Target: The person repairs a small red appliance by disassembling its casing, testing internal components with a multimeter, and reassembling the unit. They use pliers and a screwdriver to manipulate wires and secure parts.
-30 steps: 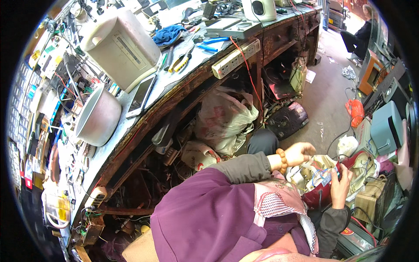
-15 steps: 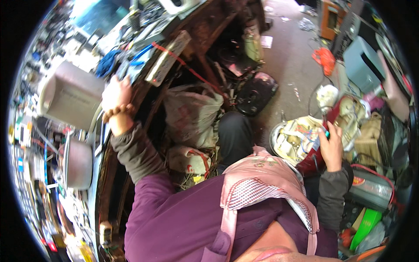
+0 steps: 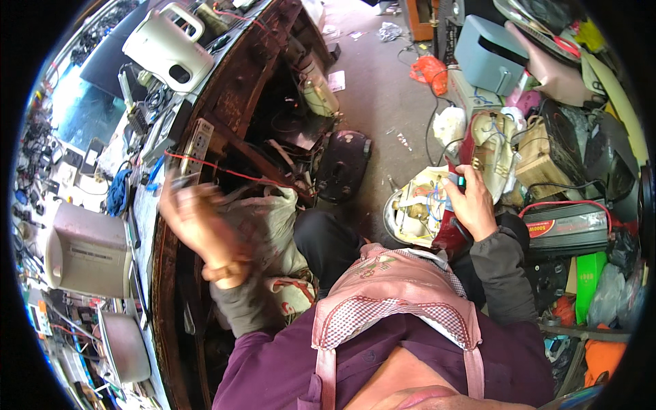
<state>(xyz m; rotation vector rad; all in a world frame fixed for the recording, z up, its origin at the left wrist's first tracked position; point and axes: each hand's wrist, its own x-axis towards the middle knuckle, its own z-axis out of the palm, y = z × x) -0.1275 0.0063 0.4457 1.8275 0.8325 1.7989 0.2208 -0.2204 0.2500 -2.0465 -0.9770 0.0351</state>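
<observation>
My right hand (image 3: 473, 203) is closed around a small tool with a teal-and-black handle (image 3: 461, 182); its tip is hidden. That hand rests at the rim of an opened appliance (image 3: 418, 210) held near my lap, with a cream inside, exposed wires and a dark red shell. By the edge of the cluttered workbench (image 3: 154, 273), my left hand (image 3: 205, 219) is smeared by motion. Something thin and greyish shows at its fingertips, too blurred to name. A white power strip (image 3: 198, 145) with a red cord lies near that hand.
On the bench stand a pale kettle body (image 3: 171, 51), a boxy beige appliance housing (image 3: 92, 249) and a metal pot (image 3: 125, 345). A dark appliance base (image 3: 344, 166) lies on the floor. To the right are a blue-grey bin (image 3: 488, 55), a grey power inverter (image 3: 567, 229) and a wooden block (image 3: 536, 154).
My left hand has come back from the bench top toward me, past the bench edge. My right hand stays at the opened appliance with the tool. The whole view has shifted.
</observation>
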